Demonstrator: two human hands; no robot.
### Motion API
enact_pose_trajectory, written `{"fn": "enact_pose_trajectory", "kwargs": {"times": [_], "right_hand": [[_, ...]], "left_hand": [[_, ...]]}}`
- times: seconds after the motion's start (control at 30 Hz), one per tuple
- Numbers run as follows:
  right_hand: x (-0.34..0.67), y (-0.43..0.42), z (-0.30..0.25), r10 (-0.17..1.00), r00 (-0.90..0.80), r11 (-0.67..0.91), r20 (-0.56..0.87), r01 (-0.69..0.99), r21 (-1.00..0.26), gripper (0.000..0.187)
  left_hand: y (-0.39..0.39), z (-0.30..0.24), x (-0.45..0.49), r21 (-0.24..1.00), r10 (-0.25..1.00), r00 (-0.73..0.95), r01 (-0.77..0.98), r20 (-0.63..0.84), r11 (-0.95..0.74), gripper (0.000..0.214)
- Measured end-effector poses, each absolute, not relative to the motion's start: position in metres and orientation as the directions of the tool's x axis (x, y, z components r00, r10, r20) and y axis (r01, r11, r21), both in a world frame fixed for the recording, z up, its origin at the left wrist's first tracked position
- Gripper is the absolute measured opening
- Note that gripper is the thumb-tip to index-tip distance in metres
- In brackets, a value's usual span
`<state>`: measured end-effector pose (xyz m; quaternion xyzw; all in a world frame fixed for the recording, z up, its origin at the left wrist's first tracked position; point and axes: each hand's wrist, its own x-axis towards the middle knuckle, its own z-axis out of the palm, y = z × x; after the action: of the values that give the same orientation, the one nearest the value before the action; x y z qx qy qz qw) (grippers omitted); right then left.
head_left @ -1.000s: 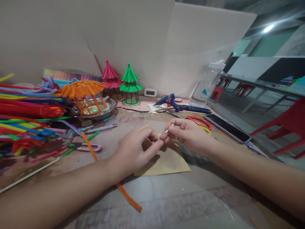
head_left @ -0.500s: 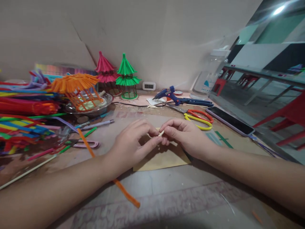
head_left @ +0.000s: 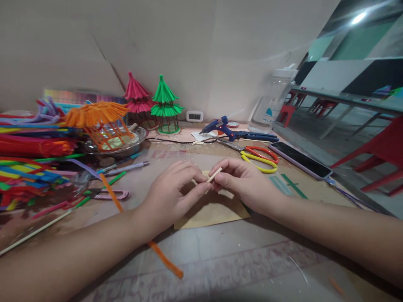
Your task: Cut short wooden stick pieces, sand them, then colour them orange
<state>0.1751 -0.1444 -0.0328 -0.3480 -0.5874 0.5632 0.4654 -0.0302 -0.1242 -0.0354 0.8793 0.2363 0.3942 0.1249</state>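
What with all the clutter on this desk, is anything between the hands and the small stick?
Nothing visible. The left hand and right hand both pinch the stick, fingers directly on it, above the card. The scissors and glue gun lie farther back, clear of it.

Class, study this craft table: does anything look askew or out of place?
The orange pavilion leans crookedly in the metal dish, while the pink pavilion and green pavilion stand upright beside it.

short pale wooden stick (head_left: pixel 215 174), tilted, upper end up-right, pinched between fingers (head_left: pixel 201 191) of both hands, above tan card (head_left: pixel 217 212)
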Motion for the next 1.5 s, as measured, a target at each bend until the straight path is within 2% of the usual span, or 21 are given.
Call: {"fn": "enact_pose_trajectory", "kwargs": {"times": [0.1,0.3,0.63,0.8,1.13,1.5], "right_hand": [[0.176,-0.1457,-0.0327,0.938,-0.311,0.132,0.152,-0.082,-0.988,0.026],[0.1763,-0.1449,-0.0365,0.94,-0.318,0.088,0.121,-0.116,-0.989,0.031],[0.1758,-0.1442,-0.0343,0.937,-0.331,0.09,0.116,-0.092,-0.992,0.038],[0.1754,-0.1448,-0.0342,0.943,-0.316,0.079,0.107,-0.099,-0.992,0.036],[0.173,-0.1484,-0.0301,0.961,-0.26,0.087,0.095,-0.042,-0.995,0.044],[0.174,-0.1494,-0.029,0.954,-0.28,0.117,0.105,0.025,-0.993,0.029]], "left_hand": [[-0.1234,-0.0364,-0.0302,0.386,0.502,0.593,0.322,0.63,-0.865,0.01],[-0.122,-0.0384,-0.0304,0.375,0.504,0.598,0.336,0.623,-0.864,0.007],[-0.1246,-0.0341,-0.0295,0.376,0.486,0.62,0.311,0.616,-0.873,0.013],[-0.1264,-0.0317,-0.0282,0.403,0.519,0.611,0.33,0.598,-0.854,0.018],[-0.1255,-0.0355,-0.0274,0.411,0.549,0.56,0.363,0.621,-0.836,0.004],[-0.1249,-0.0354,-0.0279,0.414,0.575,0.584,0.399,0.573,-0.818,0.008]]}}
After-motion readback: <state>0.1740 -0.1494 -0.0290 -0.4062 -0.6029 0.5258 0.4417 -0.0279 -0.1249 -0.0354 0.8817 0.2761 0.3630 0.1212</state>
